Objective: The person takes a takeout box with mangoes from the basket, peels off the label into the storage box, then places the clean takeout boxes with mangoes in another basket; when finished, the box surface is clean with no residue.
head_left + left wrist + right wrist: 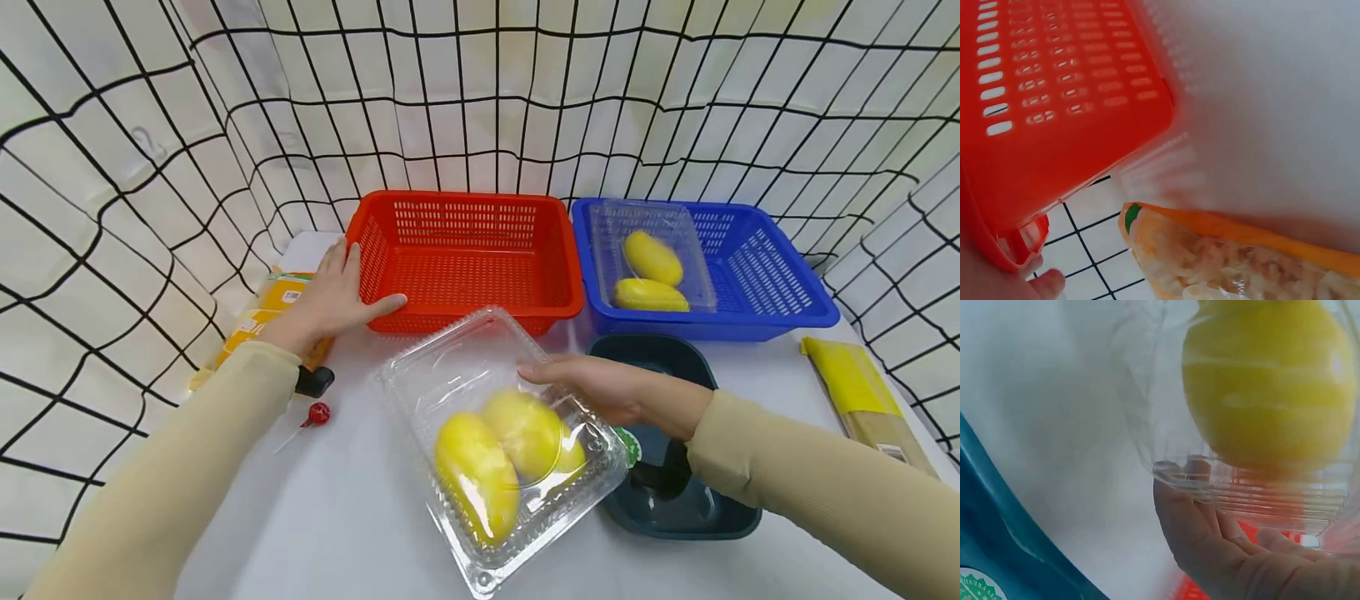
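Note:
My right hand [600, 387] grips the edge of a clear plastic clamshell box [442, 362] holding yellow mangoes [476, 479]. The box is tilted and held up off the table; in the right wrist view, the fingers [1188, 515] support it from underneath. My left hand [326, 296] touches the left rim of the red basket [465, 287], its fingers extended and thumb spread toward the front. The left wrist view shows the fingertips [1047, 284] by the basket's rim. Inside the blue basket [757, 283] is another clear box [697, 250] with two mangoes.
A dark teal basin [675, 525] lies partly under my right forearm. Orange food packages [247, 329] lie at left, near a red lollipop [318, 413]. On the right is a yellow-topped packet [855, 383]. Black netting [495, 100] surrounds the white table [322, 517].

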`<state>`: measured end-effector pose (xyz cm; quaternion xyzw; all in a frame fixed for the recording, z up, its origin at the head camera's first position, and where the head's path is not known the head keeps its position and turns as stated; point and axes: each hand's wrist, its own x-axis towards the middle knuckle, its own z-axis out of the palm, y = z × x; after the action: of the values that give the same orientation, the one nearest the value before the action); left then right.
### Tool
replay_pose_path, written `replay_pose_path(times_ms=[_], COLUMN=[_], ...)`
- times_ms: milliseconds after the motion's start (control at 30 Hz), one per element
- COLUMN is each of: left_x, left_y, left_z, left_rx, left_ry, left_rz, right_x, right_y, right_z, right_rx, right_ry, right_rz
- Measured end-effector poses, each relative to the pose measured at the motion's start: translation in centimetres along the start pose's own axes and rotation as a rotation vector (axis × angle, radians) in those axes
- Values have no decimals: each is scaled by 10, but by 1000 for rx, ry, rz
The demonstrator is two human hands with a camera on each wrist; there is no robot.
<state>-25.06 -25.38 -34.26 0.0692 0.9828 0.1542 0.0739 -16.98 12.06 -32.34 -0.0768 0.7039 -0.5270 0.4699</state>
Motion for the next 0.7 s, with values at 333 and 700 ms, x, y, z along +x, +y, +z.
replay_pose_path(times_ms=[333, 700], left_x=[4, 2], left_y=[0, -4], left_z=[-6, -9], left_rx=[-32, -32], left_ry=[-80, -72], left_rz=[-56, -70], right_x=[-48, -99], right_y=[-3, 4], right_z=[-41, -124], right_rx=[221, 357], right_ry=[-65, 236], right_rz=[-204, -371])
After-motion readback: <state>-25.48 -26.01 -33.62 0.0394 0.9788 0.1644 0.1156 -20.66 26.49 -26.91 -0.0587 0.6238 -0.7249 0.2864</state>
